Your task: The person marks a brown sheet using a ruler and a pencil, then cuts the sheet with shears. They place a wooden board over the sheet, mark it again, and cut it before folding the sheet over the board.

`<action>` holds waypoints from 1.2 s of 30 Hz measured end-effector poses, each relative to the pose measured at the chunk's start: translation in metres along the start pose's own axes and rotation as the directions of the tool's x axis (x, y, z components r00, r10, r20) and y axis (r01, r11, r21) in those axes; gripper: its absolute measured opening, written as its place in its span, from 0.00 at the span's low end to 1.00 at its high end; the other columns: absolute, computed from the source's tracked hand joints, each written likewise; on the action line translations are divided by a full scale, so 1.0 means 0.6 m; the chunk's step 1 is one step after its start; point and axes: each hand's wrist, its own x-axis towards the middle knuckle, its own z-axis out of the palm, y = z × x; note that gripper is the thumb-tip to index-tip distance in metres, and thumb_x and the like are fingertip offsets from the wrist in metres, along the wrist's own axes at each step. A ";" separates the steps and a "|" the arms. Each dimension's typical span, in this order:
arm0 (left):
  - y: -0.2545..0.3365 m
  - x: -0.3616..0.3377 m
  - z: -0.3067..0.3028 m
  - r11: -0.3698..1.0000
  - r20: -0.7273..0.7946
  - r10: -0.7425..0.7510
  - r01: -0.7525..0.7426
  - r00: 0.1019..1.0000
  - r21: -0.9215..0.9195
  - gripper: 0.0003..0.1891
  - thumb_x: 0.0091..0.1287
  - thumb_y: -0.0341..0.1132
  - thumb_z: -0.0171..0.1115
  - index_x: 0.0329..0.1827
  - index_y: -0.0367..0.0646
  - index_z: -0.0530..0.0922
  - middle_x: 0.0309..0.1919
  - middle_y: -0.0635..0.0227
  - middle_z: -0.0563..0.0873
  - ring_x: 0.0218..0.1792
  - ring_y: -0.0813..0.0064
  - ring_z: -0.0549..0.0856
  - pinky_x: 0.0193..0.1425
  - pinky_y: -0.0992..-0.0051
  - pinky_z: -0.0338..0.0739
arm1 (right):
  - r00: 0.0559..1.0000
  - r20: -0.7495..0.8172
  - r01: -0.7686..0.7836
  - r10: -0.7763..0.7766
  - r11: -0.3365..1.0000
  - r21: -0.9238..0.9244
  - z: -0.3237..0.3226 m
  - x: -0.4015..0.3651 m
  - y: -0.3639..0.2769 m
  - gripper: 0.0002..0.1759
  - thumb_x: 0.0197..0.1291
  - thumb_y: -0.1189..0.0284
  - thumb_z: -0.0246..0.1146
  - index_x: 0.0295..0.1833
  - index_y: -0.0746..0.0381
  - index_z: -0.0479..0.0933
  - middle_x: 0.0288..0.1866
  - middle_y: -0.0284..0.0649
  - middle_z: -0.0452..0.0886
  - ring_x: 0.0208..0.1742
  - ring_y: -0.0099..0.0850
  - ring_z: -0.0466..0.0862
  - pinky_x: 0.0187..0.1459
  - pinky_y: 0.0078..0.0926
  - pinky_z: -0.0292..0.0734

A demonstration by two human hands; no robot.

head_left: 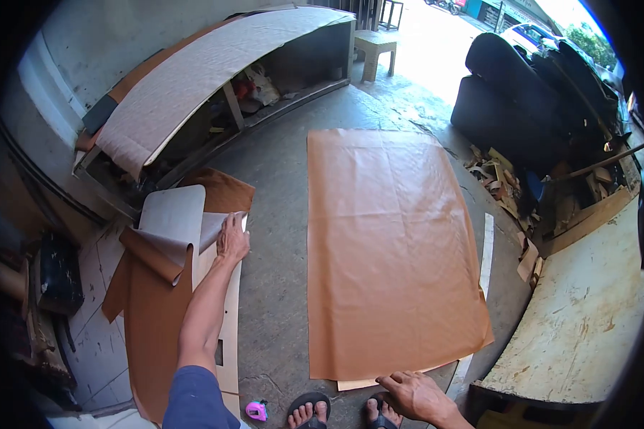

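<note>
A large brown sheet (393, 250) lies flat on the floor in front of the feet, with a pale edge showing under its near side. My right hand (416, 395) hovers by that near edge, its fingers loosely spread and nothing in them. At the left, my left hand (232, 239) reaches onto a second brown material (154, 314), partly folded and rolled over pale boards (173, 207). Its fingers rest at the material's pale underside near the board's right edge; whether they pinch it is hidden.
A pink tape measure (257, 410) lies beside the left foot. A long shelf unit (229, 61) stands at the back left, a stool (374, 50) behind. Dark seats (508, 100) and scraps (497, 179) are at the right, near a worn pale board (572, 307).
</note>
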 end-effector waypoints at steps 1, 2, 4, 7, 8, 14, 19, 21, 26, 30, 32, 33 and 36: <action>-0.014 0.037 0.023 0.998 -0.022 -0.004 0.006 1.000 0.065 0.33 0.64 0.34 0.66 0.72 0.39 0.64 0.74 0.49 0.66 0.75 0.48 0.65 0.74 0.55 0.67 | 0.997 0.010 -0.075 0.075 0.996 0.037 -0.006 -0.003 -0.002 0.19 0.64 0.64 0.64 0.58 0.62 0.78 0.46 0.48 0.84 0.51 0.48 0.84 0.52 0.44 0.79; -0.019 0.066 0.028 0.996 -0.029 -0.044 0.046 0.999 0.074 0.34 0.65 0.34 0.65 0.74 0.42 0.63 0.76 0.54 0.64 0.76 0.50 0.63 0.75 0.53 0.66 | 0.989 0.024 -0.150 0.148 0.986 0.077 -0.007 -0.006 0.000 0.19 0.63 0.66 0.65 0.56 0.63 0.80 0.48 0.52 0.85 0.52 0.50 0.84 0.53 0.44 0.78; -0.027 0.085 0.013 0.970 0.035 -0.171 0.162 0.985 0.183 0.25 0.66 0.32 0.64 0.67 0.48 0.74 0.75 0.58 0.67 0.77 0.51 0.62 0.74 0.47 0.65 | 0.987 -0.090 -0.123 0.133 0.986 0.111 0.007 -0.020 0.021 0.16 0.60 0.70 0.64 0.53 0.62 0.78 0.42 0.51 0.83 0.48 0.53 0.83 0.47 0.48 0.79; -0.074 0.098 0.003 0.960 0.045 -0.265 0.260 0.963 0.101 0.09 0.67 0.32 0.60 0.47 0.42 0.82 0.47 0.51 0.87 0.55 0.47 0.83 0.62 0.55 0.75 | 0.976 -0.081 -0.199 0.204 0.977 0.073 0.021 -0.024 0.047 0.19 0.61 0.70 0.64 0.58 0.60 0.77 0.45 0.52 0.84 0.48 0.52 0.84 0.48 0.46 0.80; -0.067 0.094 -0.012 0.951 0.080 -0.309 0.308 0.948 0.027 0.09 0.69 0.33 0.58 0.48 0.41 0.80 0.46 0.48 0.86 0.52 0.44 0.84 0.56 0.52 0.76 | 0.973 -0.068 -0.215 0.221 0.973 0.087 0.028 -0.023 0.054 0.20 0.60 0.69 0.65 0.58 0.60 0.77 0.46 0.53 0.83 0.49 0.53 0.84 0.49 0.46 0.80; -0.101 0.057 -0.176 0.885 -0.182 -0.084 -0.010 0.980 -0.465 0.08 0.70 0.33 0.51 0.37 0.37 0.72 0.28 0.63 0.75 0.32 0.71 0.74 0.39 0.69 0.70 | 0.994 0.039 -0.103 0.101 0.994 0.046 0.011 0.012 0.063 0.20 0.66 0.63 0.62 0.60 0.60 0.74 0.45 0.45 0.83 0.50 0.46 0.84 0.50 0.43 0.79; 0.098 -0.060 -0.427 0.789 -0.214 0.153 -0.250 0.965 -0.561 0.13 0.67 0.36 0.57 0.27 0.39 0.68 0.21 0.76 0.68 0.26 0.86 0.66 0.29 0.78 0.62 | 0.983 -0.183 0.068 -0.036 0.982 0.175 -0.049 0.046 0.033 0.35 0.67 0.62 0.63 0.75 0.60 0.61 0.63 0.53 0.72 0.63 0.51 0.76 0.60 0.45 0.75; 0.204 -0.130 -0.501 0.721 -0.254 0.212 -0.326 0.944 -0.611 0.14 0.66 0.37 0.62 0.26 0.40 0.69 0.19 0.75 0.71 0.25 0.87 0.68 0.28 0.80 0.63 | 0.934 -0.338 0.182 -0.117 0.969 0.165 -0.090 0.058 0.015 0.42 0.66 0.59 0.65 0.79 0.60 0.55 0.70 0.55 0.67 0.69 0.53 0.71 0.65 0.46 0.73; 0.401 -0.259 -0.648 0.630 -0.395 0.406 -0.566 0.824 -0.533 0.14 0.64 0.36 0.69 0.28 0.41 0.71 0.14 0.75 0.72 0.20 0.89 0.68 0.24 0.80 0.62 | 0.752 -0.617 0.459 -0.230 0.855 0.241 -0.151 0.049 -0.064 0.70 0.52 0.51 0.78 0.83 0.56 0.32 0.79 0.58 0.52 0.79 0.55 0.59 0.76 0.48 0.60; 0.489 -0.287 -0.717 0.494 -0.507 0.403 -0.648 0.762 -0.580 0.14 0.69 0.39 0.67 0.33 0.41 0.72 0.18 0.78 0.74 0.24 0.91 0.69 0.27 0.82 0.62 | 0.643 -0.721 0.673 -0.258 0.639 0.372 -0.122 0.033 -0.084 0.73 0.50 0.51 0.79 0.83 0.57 0.29 0.80 0.59 0.52 0.81 0.53 0.55 0.77 0.50 0.57; 0.514 -0.286 -0.742 0.480 -0.564 0.388 -0.682 0.729 -0.551 0.14 0.72 0.39 0.65 0.34 0.42 0.72 0.20 0.79 0.75 0.25 0.92 0.69 0.28 0.83 0.62 | 0.718 -0.684 0.626 -0.125 0.547 0.556 -0.118 0.014 -0.079 0.74 0.49 0.54 0.81 0.83 0.55 0.28 0.80 0.58 0.53 0.81 0.51 0.56 0.77 0.52 0.57; 0.525 -0.283 -0.750 0.410 -0.617 0.326 -0.695 0.716 -0.590 0.13 0.74 0.40 0.63 0.35 0.42 0.73 0.21 0.80 0.75 0.25 0.92 0.69 0.29 0.83 0.62 | 0.726 -0.685 0.607 -0.063 0.526 0.595 -0.126 0.004 -0.078 0.74 0.49 0.56 0.81 0.83 0.52 0.28 0.79 0.57 0.54 0.80 0.50 0.59 0.76 0.51 0.59; 0.568 -0.273 -0.774 0.326 -0.712 0.265 -0.756 0.650 -0.568 0.12 0.76 0.40 0.61 0.38 0.42 0.76 0.23 0.80 0.76 0.25 0.92 0.70 0.29 0.85 0.62 | 0.872 -0.465 0.489 -0.151 0.227 0.842 -0.159 -0.026 -0.070 0.72 0.51 0.56 0.80 0.83 0.51 0.27 0.79 0.54 0.57 0.78 0.48 0.62 0.75 0.47 0.61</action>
